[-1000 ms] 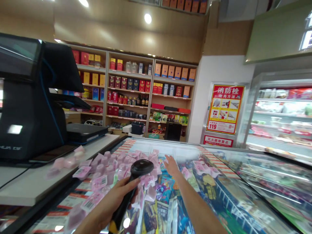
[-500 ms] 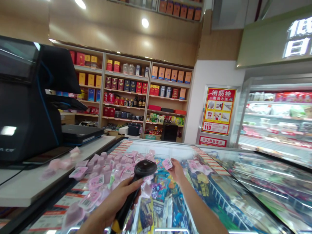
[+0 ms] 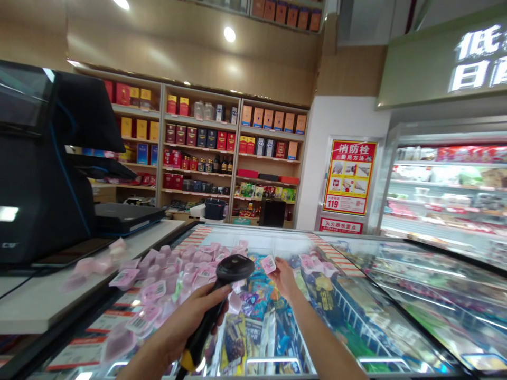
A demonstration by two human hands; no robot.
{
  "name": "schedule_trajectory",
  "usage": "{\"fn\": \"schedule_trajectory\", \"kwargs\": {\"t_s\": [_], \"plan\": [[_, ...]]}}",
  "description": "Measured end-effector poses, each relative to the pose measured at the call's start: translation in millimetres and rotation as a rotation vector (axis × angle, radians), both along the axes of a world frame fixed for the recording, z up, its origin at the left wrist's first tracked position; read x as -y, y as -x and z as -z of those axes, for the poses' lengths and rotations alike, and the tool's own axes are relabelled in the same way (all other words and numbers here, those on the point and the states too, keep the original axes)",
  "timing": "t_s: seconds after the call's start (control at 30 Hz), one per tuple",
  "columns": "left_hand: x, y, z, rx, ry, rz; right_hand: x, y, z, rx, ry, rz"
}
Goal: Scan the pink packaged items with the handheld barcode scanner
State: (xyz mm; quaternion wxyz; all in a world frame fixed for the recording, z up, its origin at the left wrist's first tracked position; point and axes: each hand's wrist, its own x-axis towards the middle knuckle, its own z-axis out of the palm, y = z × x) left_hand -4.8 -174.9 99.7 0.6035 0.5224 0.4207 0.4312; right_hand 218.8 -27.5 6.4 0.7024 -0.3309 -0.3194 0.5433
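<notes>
Left hand [image 3: 186, 324] has its grip around one black scanner [image 3: 222, 295]; right hand [image 3: 285, 277] pinches one pink packet [image 3: 269, 264].

Grocery shop, stocked shelves [image 3: 222, 142], checkout terminal [image 3: 43, 169], glass-topped freezer [image 3: 356, 295]

Both forearms are bare, no sleeves, and the hands [image 3: 190, 322] wear nothing.
</notes>
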Motion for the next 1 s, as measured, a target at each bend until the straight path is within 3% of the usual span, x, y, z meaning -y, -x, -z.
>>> {"fn": "schedule_trajectory", "kwargs": {"t_s": [0.17, 0.33, 0.47, 0.6, 0.77, 0.83, 0.93, 1.0], "plan": [[0, 0, -1.6, 0.034, 0.028, 0.019, -4, -3, 6, 0.162, -0.007, 0.059], [-2, 2, 0.0, 0.061, 0.05, -0.023, -4, -15, 15, 0.717, -0.107, 0.406], [-5, 6, 2.0, 0.047, 0.029, -0.045, 4, -30, 19, 1.297, -0.249, 0.567], [-9, 16, 5.5, 0.025, 0.027, -0.028, 9, -47, 19, 1.664, -0.131, 0.661], [-9, 29, 8.5, -0.015, 0.016, -0.034, 13, -44, 9, 1.675, 0.007, 0.808], [-7, 32, 8.3, -0.023, 0.017, -0.038, 19, -25, 5, 1.591, -0.076, 0.731], [-3, 35, 7.6, -0.016, 0.024, -0.045, 33, 15, 2, 1.425, -0.302, 0.353], [0, 37, 7.8, -0.001, 0.037, -0.045, 46, 40, 3, 1.38, -0.367, 0.148]]}}
